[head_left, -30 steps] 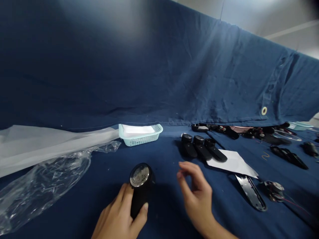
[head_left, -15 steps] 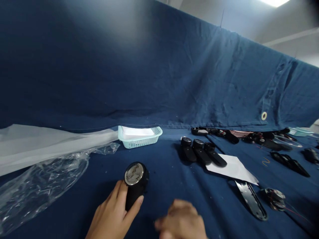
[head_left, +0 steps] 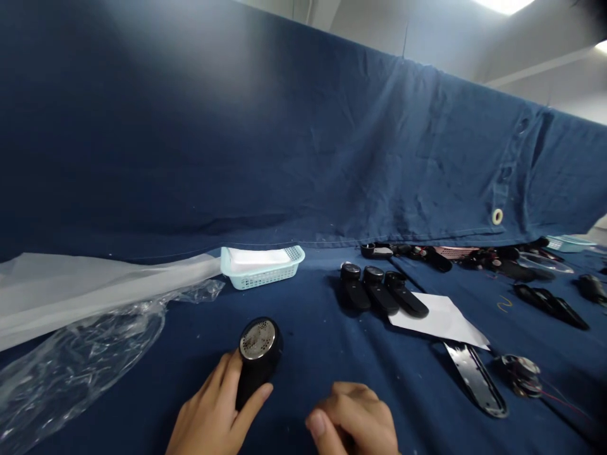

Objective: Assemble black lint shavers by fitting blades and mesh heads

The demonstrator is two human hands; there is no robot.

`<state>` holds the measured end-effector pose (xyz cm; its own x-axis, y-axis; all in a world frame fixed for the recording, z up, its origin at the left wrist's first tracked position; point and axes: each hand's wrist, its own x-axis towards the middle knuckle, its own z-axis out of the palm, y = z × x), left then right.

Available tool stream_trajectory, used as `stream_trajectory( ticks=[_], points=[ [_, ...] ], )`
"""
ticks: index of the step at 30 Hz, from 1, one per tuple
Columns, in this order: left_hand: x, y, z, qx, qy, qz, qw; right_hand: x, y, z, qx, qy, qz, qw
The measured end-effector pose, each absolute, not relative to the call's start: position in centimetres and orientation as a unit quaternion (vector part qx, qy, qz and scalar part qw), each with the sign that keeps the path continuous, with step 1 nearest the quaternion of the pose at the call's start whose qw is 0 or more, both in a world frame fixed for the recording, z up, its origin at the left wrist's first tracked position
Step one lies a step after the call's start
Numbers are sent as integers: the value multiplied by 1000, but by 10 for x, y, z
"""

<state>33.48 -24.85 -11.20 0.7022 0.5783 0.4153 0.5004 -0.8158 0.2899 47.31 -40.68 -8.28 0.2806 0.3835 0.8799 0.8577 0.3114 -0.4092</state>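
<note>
The left hand holds the black handheld device at the lower centre of the frame; its fingers are closed on the dark body from the left side, with the thumb on the near right side; the round metal mesh looks upward and toward the camera. This grip is the same as one second ago, and the device stays nearly in its place; the clear change is in the right hand. Earlier it was higher and more to the right, with thumb and first finger apart; now it is at the bottom of the frame, right of the centre, and its fingers are bent inward; I cannot tell if they have hold of something small, because the palm is hidden. A gap of blue tabletop lies between this hand and the device; so, in my judgement, the left hand alone steadies the device at this moment. The three black devices remain in a row at the right of the centre; the rightmost one lies partly on the white paper; no hand touches them.
</note>
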Motion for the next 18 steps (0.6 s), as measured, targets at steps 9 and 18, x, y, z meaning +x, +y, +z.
stream_trajectory(
  ticks=[9, 18],
  points=[
    [336, -254, -100, 924, 304, 210, 101, 633, -439, -48, -590, -38, -56, 804],
    [335, -251, -105, 925, 301, 212, 95, 560, -390, -77, -614, -239, -52, 751]
  ],
)
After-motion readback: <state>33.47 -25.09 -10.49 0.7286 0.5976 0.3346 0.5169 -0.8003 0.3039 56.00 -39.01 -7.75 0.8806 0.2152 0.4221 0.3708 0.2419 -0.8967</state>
